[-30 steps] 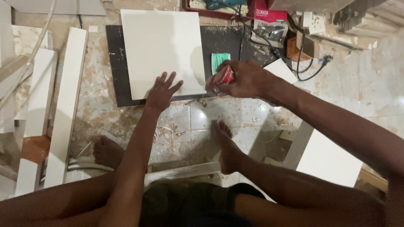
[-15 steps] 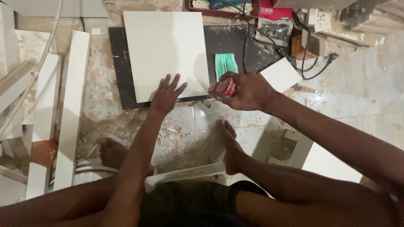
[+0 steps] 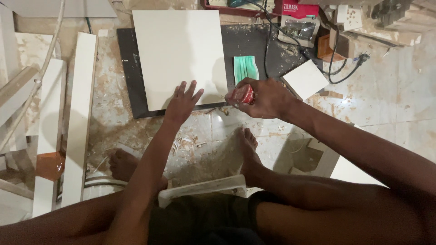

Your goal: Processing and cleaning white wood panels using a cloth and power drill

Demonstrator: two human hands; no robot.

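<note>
Your left hand (image 3: 182, 102) lying flat, fingers spread on the white panel (image 3: 179, 56), your right hand (image 3: 263, 97) gripping a small red can (image 3: 245, 94), green face mask (image 3: 245, 69) lying just behind it, red box (image 3: 299, 8) sitting at the top edge

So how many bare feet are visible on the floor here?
2: left foot beside the long white strips, right foot below the right hand. Toes partly hidden.

Between my left grip (image 3: 182, 102) and my right grip (image 3: 261, 97) the floor (image 3: 213, 136) lay open but strewn with shavings. Ahead, the cream panel (image 3: 179, 54) covered most of the dark board (image 3: 254, 50), with a green face mask (image 3: 245, 69) beside it. A small white tile (image 3: 305, 79) and a black cable (image 3: 338, 63) crowded the right; long white strips (image 3: 79, 113) walled the left.
</note>
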